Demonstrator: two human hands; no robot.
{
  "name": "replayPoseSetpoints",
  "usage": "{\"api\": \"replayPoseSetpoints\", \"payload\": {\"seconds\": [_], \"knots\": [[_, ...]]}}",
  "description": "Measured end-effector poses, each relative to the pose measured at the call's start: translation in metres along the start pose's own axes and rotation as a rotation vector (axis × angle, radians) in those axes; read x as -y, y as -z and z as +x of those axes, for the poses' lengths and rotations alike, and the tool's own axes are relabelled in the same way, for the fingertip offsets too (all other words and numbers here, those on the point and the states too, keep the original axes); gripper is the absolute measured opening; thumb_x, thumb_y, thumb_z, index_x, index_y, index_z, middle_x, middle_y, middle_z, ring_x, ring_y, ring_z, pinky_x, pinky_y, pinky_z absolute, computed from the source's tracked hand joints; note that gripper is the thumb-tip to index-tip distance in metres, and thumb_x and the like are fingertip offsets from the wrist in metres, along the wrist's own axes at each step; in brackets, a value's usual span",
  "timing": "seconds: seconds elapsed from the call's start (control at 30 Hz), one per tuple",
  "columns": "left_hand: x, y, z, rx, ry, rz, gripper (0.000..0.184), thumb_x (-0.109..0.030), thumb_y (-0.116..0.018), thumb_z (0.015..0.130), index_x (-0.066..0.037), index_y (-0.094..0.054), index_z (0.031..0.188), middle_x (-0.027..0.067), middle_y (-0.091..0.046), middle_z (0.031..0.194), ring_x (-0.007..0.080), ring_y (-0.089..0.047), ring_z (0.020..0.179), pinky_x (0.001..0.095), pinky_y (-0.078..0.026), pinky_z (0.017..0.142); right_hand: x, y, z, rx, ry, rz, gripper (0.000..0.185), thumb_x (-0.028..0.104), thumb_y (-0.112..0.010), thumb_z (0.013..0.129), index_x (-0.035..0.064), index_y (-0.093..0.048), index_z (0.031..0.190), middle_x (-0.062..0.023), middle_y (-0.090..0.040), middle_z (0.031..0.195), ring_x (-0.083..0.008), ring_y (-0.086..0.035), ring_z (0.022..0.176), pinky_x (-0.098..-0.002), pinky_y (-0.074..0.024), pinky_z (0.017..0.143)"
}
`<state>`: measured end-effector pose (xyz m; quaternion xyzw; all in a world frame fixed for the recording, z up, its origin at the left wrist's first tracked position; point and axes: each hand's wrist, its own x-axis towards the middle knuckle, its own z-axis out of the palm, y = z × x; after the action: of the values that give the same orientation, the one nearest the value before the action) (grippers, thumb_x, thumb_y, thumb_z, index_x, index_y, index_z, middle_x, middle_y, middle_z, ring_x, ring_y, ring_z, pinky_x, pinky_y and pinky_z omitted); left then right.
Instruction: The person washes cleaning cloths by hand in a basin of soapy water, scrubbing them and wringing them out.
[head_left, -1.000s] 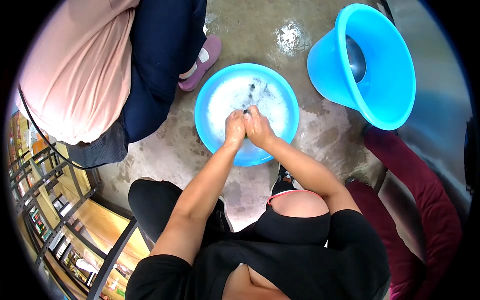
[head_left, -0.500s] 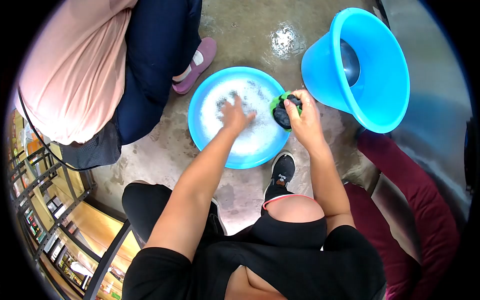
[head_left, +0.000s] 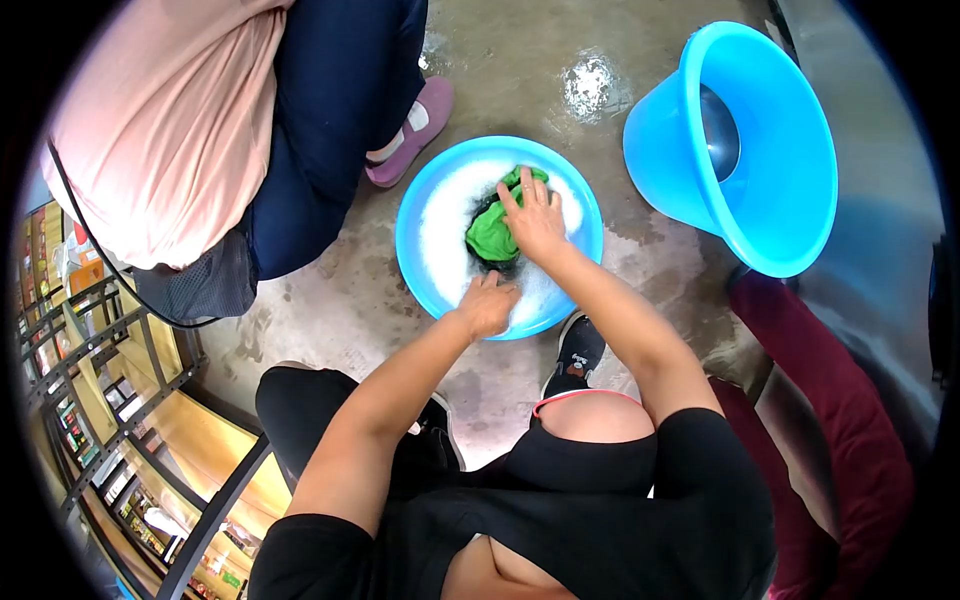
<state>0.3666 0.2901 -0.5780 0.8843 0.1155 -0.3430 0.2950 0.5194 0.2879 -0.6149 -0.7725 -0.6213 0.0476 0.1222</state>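
A round blue basin [head_left: 412, 245] with white suds stands on the floor in front of me. Inside it lies a green and black cloth [head_left: 491, 235], partly spread out in the foam. My right hand [head_left: 535, 217] rests on the cloth's upper right part, its fingers spread. At the cloth's lower edge is my left hand [head_left: 489, 303], with fingers apart and the tips touching the black part or the suds beside it. Whether those fingertips pinch any fabric is hidden.
A tall blue bucket [head_left: 655, 160] with a metal bowl [head_left: 720, 133] inside leans at the upper right. Another person in a pink top [head_left: 170, 130] crouches at the left. Dark red trouser legs [head_left: 825, 370] are at the right, metal shelving [head_left: 150, 440] at the lower left.
The bunched cloth, held by my right hand at the basin's right rim, has come down into the suds and opened out. My left hand has moved toward the basin's near side.
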Motion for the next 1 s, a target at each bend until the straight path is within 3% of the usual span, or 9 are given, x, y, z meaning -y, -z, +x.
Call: {"api": "replayPoseSetpoints", "payload": {"seconds": [0.23, 0.3, 0.4, 0.47, 0.53, 0.6, 0.7, 0.8, 1.0], "knots": [[0.011, -0.019, 0.006, -0.090, 0.147, -0.460, 0.043, -0.016, -0.056, 0.076, -0.008, -0.046, 0.116, 0.0179, -0.054, 0.111, 0.0348, -0.050, 0.098, 0.0416, -0.040, 0.086, -0.011, -0.027, 0.011, 0.623, 0.109, 0.193, 0.037, 0.021, -0.051, 0.080, 0.0097, -0.053, 0.115, -0.0156, -0.053, 0.115, -0.0288, -0.052, 0.103, -0.0477, -0.0419, 0.078], [0.020, -0.040, 0.020, -0.556, 0.304, -0.961, 0.043, -0.015, -0.058, 0.075, -0.004, -0.043, 0.113, 0.0190, -0.057, 0.103, 0.0317, -0.052, 0.099, 0.0434, -0.042, 0.083, -0.011, -0.059, 0.008, 0.651, 0.143, -0.213, 0.033, 0.021, -0.053, 0.077, 0.0075, -0.058, 0.106, -0.0128, -0.060, 0.101, -0.0255, -0.056, 0.098, -0.0473, -0.0447, 0.076], [0.051, -0.047, 0.036, -0.867, 0.676, -1.231, 0.047, -0.014, -0.057, 0.077, -0.005, -0.038, 0.119, 0.0198, -0.053, 0.110, 0.0301, -0.051, 0.101, 0.0417, -0.044, 0.080, -0.035, -0.087, -0.004, 0.308, 0.333, 0.006, 0.028, 0.020, -0.054, 0.074, 0.0074, -0.061, 0.099, -0.0122, -0.062, 0.094, -0.0257, -0.057, 0.096, -0.0450, -0.0458, 0.077], [0.039, -0.002, 0.026, -0.887, 0.670, -1.922, 0.046, -0.016, -0.055, 0.081, -0.004, -0.035, 0.121, 0.0194, -0.047, 0.119, 0.0293, -0.050, 0.103, 0.0403, -0.044, 0.080, -0.030, -0.061, 0.016, 0.608, 0.073, 0.258, 0.035, 0.024, -0.059, 0.069, 0.0058, -0.060, 0.099, -0.0132, -0.062, 0.095, -0.0303, -0.058, 0.090, -0.0450, -0.0456, 0.077], [0.041, 0.019, 0.023, -0.836, 0.545, -2.049, 0.047, -0.027, -0.054, 0.085, -0.004, -0.035, 0.121, 0.0183, -0.042, 0.125, 0.0306, -0.048, 0.107, 0.0396, -0.046, 0.080, -0.012, -0.021, 0.019, 0.287, -0.241, 0.376, 0.041, 0.024, -0.065, 0.061, 0.0038, -0.060, 0.096, -0.0153, -0.059, 0.100, -0.0324, -0.056, 0.094, -0.0422, -0.0450, 0.078], [0.046, 0.037, 0.022, -0.478, 0.129, -2.481, 0.049, -0.040, -0.055, 0.084, -0.002, -0.042, 0.113, 0.0162, -0.051, 0.113, 0.0271, -0.054, 0.099, 0.0378, -0.049, 0.078, 0.009, 0.014, 0.005, 0.023, -0.016, 0.529, 0.031, 0.011, -0.065, 0.055, 0.0006, -0.058, 0.084, -0.0191, -0.048, 0.104, -0.0357, -0.048, 0.099, -0.0430, -0.0400, 0.085], [0.052, 0.051, 0.028, -0.401, 0.157, -2.495, 0.040, -0.041, -0.056, 0.083, -0.003, -0.055, 0.096, 0.0118, -0.061, 0.086, 0.0233, -0.061, 0.077, 0.0393, -0.051, 0.076, 0.044, 0.053, -0.017, 0.030, 0.049, 0.859, 0.045, -0.005, -0.056, 0.058, -0.0005, -0.048, 0.102, -0.0200, -0.047, 0.101, -0.0394, -0.046, 0.098, -0.0420, -0.0401, 0.085], [0.061, 0.027, 0.043, -0.358, -0.055, -2.546, 0.030, -0.029, -0.057, 0.084, -0.001, -0.055, 0.096, 0.0116, -0.060, 0.085, 0.0233, -0.061, 0.074, 0.0375, -0.051, 0.069, 0.067, 0.076, -0.026, -0.109, 0.036, 0.944, 0.054, -0.009, -0.055, 0.060, 0.0026, -0.046, 0.112, -0.0195, -0.046, 0.102, -0.0388, -0.049, 0.097, -0.0430, -0.0413, 0.082], [0.053, 0.010, 0.040, -0.521, 0.114, -2.352, 0.030, -0.025, -0.056, 0.085, 0.000, -0.053, 0.100, 0.0116, -0.059, 0.088, 0.0234, -0.060, 0.076, 0.0386, -0.051, 0.069, 0.055, 0.048, -0.024, 0.070, 0.142, 0.688, 0.041, 0.023, -0.067, 0.068, 0.0123, -0.051, 0.105, -0.0122, -0.049, 0.103, -0.0347, -0.056, 0.088, -0.0412, -0.0477, 0.072]]}}
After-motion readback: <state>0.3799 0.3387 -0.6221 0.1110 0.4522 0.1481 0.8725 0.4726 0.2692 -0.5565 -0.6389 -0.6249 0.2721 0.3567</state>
